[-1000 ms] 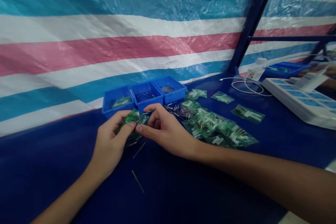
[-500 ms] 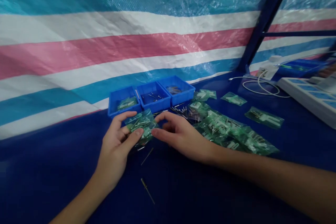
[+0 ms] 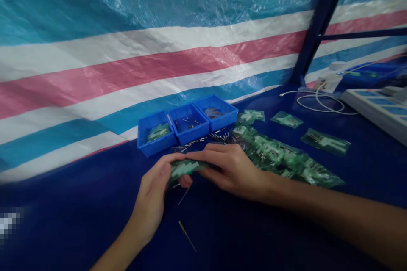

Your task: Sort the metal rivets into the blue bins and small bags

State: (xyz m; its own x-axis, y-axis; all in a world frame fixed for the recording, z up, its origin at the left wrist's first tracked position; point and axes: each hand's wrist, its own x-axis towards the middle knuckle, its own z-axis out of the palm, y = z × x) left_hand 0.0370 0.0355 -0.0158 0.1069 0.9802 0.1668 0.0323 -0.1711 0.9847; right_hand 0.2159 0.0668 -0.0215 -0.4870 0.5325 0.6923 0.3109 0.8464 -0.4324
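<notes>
A small green-tinted plastic bag (image 3: 186,168) with a pale piece inside is held between both hands over the blue table. My left hand (image 3: 155,190) grips its left side, thumb on the near face and fingers behind. At the bag's right end, my right hand (image 3: 233,169) has its fingers closed on the edge; the fingertips are partly hidden. Below the hands a blind rivet (image 3: 187,235) lies on the table, with another thin metal pin (image 3: 183,196) nearer the left fingers. Loose rivets (image 3: 221,136) lie scattered just beyond the right hand.
Three blue bins stand behind the hands: a left bin (image 3: 154,149) with bags, a middle bin (image 3: 192,135) with rivets, a right bin (image 3: 227,120) with small parts. Filled bags (image 3: 276,152) are heaped at right. Farther right are a white cable (image 3: 321,108) and a pale device (image 3: 378,110).
The bag has been turned, so its pale piece now faces up. My right hand has gone from beside the bag to gripping its right end. The view has shifted slightly.
</notes>
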